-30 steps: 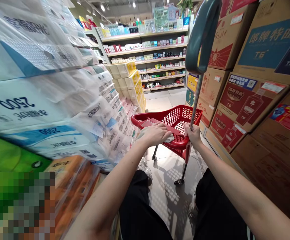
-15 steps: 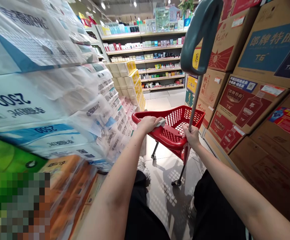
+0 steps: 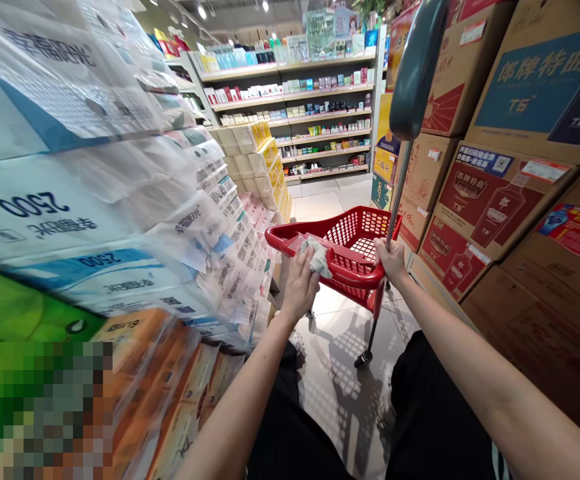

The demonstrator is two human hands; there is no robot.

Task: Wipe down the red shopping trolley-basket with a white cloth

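A red plastic shopping basket on wheeled legs (image 3: 353,277) stands on the floor before me. My left hand (image 3: 300,283) presses a crumpled, pale cloth (image 3: 316,257) against the basket's near rim, with its fingers partly over the cloth. On the right, my right hand (image 3: 391,259) is wrapped round the metal pole (image 3: 401,187) close to the rim. A dark grey-green loop handle (image 3: 417,77) tops that pole and is seen nearly edge-on. Through the lattice walls the basket's inside shows nothing lying in it.
Stacked plastic-wrapped tissue packs (image 3: 55,193) form a wall on my left, with orange packs (image 3: 140,373) lower down. Cardboard cartons (image 3: 535,120) are piled along the right. Shelves of small boxed goods (image 3: 320,107) stand at the aisle's far end.
My left hand has drawn nearer to me along the rim, and more of the cloth shows. The basket and pole have turned somewhat, with the handle and my right hand shifting right.
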